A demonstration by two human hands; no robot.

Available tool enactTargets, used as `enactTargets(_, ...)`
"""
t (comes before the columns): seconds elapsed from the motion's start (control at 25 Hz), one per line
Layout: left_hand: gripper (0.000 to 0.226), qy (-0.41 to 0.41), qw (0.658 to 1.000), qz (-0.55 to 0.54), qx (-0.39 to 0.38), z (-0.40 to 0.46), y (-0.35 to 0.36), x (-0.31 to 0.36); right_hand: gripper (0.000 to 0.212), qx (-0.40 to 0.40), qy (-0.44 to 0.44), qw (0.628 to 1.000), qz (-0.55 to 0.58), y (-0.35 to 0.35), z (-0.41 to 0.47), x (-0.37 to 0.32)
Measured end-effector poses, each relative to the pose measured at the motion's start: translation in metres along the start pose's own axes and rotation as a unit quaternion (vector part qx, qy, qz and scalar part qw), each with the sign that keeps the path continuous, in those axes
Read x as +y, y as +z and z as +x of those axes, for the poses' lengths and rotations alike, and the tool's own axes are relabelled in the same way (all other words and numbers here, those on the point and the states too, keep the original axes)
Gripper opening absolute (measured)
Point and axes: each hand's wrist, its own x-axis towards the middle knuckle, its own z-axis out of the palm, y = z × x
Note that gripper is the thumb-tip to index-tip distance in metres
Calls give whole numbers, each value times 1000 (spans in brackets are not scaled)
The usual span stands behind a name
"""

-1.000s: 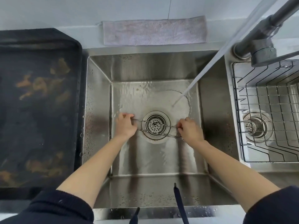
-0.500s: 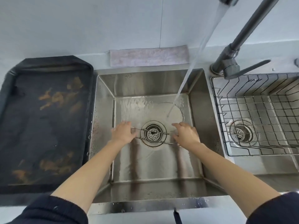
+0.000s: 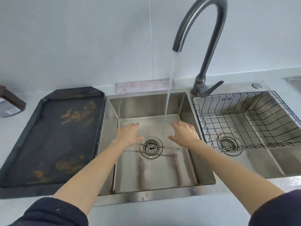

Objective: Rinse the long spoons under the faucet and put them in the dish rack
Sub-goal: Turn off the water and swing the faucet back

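Two thin long metal spoons (image 3: pixel 169 148) lie side by side across the drain (image 3: pixel 151 148) on the floor of the left sink basin (image 3: pixel 146 103). My left hand (image 3: pixel 128 133) hovers above their left ends, fingers spread, holding nothing. Over the right ends, my right hand (image 3: pixel 184 133) is also spread and empty. The dark curved faucet (image 3: pixel 202 39) runs a stream of water (image 3: pixel 169 85) that lands between my hands at the back of the basin. A black wire dish rack (image 3: pixel 244 121) sits empty in the right basin.
A dark stained tray (image 3: pixel 53 136) lies on the counter left of the sink. A pale folded cloth (image 3: pixel 143 87) rests behind the basin against the wall. The faucet lever (image 3: pixel 211 89) points right. A brown object (image 3: pixel 11 98) stands at the far left.
Both hands have let go of the spoons, lifted and opened, moving toward the back of the basin. The spoons now lie across the drain. The camera has tilted up, showing the whole faucet.
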Motion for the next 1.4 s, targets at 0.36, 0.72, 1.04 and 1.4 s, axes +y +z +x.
enactTargets(0.36,59,62,994,-22,90,-32,-35,65,49,95,-5,995,42,-51,-46,29)
enactTargets(0.72,56,103,983,-79,133,-30,-63,136,43,147,14,986,82,-94,-61,83)
enactTargets(1.04,53,117,970,-99,189,-4,-106,182,40,199,18,972,126,-131,-48,118)
enactTargets(1.4,53,115,956,-145,227,44,-147,221,37,201,15,967,159,-147,0,144)
